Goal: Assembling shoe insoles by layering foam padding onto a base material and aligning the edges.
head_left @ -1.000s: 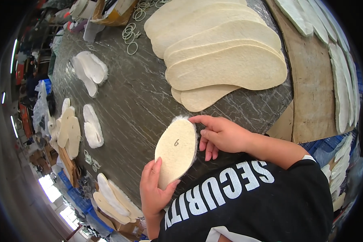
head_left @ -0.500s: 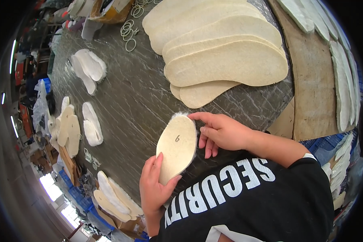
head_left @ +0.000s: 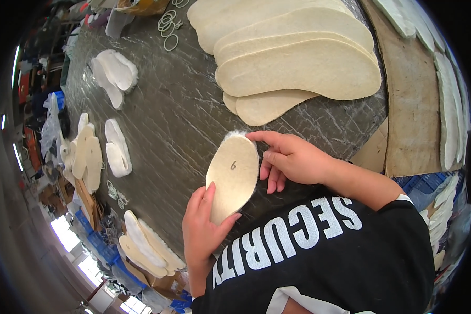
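Observation:
A cream insole (head_left: 232,175) with fluffy white pile showing at its top edge is held by my left hand (head_left: 204,222). The thumb and fingers grip its lower part, and its smooth backing with a handwritten mark faces up. My right hand (head_left: 290,159) rests its index fingertip on the insole's upper right edge; the thumb is apart from it and the other fingers are loosely curled. Beyond my hands lies a spread of large cream insoles (head_left: 298,70), overlapping one another on the dark marbled table (head_left: 162,115).
White fluffy insole pairs (head_left: 118,146) and more cream insoles (head_left: 89,162) lie along the left side. Pale rubber bands (head_left: 168,26) sit at the far edge. At right, a cardboard sheet (head_left: 411,104) borders rows of white insoles (head_left: 447,115); blue crates (head_left: 426,186) stand below.
The view has tilted slightly, so the table and its insoles appear a little higher. Both hands keep the same hold and touch on the insole.

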A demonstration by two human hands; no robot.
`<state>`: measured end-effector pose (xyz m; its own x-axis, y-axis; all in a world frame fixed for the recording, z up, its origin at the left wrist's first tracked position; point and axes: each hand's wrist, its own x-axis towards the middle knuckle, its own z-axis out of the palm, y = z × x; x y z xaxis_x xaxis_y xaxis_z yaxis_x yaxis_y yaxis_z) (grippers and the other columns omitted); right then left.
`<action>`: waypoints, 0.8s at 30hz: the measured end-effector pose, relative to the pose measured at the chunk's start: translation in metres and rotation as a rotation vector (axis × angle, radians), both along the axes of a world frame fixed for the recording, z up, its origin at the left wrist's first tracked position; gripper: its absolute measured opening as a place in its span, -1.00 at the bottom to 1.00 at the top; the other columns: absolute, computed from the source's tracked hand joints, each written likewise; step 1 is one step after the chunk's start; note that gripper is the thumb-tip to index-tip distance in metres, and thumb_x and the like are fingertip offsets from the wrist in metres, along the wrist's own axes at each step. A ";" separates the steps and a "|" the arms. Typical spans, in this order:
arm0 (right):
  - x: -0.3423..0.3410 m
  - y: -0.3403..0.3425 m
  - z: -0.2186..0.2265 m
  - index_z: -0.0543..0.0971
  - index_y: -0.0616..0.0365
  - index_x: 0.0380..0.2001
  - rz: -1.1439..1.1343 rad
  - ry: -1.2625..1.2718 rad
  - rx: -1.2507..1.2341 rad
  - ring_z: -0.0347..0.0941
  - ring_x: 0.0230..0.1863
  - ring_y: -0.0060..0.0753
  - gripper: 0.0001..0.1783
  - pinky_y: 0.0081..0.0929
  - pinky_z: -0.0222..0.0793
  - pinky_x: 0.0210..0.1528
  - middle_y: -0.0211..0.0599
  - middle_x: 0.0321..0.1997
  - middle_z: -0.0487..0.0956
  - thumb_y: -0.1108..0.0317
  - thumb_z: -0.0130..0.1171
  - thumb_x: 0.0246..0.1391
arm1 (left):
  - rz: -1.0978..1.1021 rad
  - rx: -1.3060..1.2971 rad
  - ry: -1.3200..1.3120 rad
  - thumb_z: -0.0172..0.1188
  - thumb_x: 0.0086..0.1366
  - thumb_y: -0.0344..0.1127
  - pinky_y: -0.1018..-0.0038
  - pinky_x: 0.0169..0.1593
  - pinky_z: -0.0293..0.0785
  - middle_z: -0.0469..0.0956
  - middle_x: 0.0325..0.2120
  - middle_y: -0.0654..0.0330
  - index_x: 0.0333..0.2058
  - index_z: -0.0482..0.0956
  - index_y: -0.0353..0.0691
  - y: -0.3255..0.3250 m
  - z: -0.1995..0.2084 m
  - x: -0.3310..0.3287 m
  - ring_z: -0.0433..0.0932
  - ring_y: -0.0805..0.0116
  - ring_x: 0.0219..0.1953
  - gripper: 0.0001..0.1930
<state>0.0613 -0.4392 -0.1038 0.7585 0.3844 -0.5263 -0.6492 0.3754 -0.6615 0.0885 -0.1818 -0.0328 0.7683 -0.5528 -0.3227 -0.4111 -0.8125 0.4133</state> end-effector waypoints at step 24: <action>0.002 0.029 0.023 0.35 -0.24 0.25 0.517 -1.055 -1.276 0.24 0.30 -0.20 0.17 0.19 -0.19 0.39 -0.26 0.21 0.38 0.05 0.55 -0.66 | 0.292 -0.221 0.198 0.39 0.02 -0.32 0.34 -0.14 0.50 0.54 -0.16 0.07 -0.24 0.55 -0.33 0.060 -0.006 -0.001 0.56 0.05 -0.19 -0.66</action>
